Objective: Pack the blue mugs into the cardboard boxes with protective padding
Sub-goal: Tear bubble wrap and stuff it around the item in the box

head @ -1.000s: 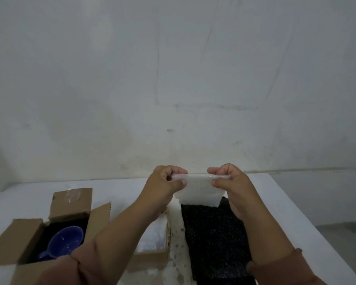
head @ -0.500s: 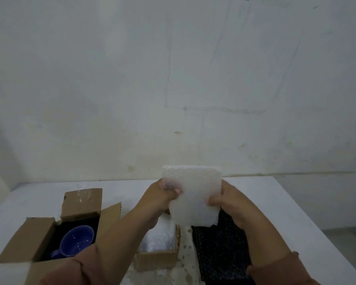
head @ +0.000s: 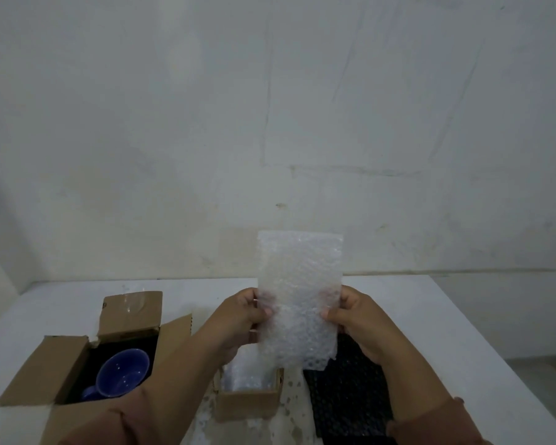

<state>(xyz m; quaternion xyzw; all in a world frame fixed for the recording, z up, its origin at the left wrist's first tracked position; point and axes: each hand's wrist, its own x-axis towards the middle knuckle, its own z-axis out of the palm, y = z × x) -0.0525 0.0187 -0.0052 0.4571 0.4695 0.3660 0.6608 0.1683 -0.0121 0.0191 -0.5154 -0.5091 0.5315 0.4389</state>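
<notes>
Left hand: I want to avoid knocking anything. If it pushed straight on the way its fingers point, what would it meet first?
The left hand already pinches the bubble wrap sheet; beyond it, probably the right hand.

A flat white table top (head: 430,316) meets a scuffed, pale plaster wall (head: 270,123) marked with faint lines and stains.

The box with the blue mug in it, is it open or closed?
Open. The box's flaps stand spread outward, and the blue mug sits inside in plain view, mouth facing up.
</notes>
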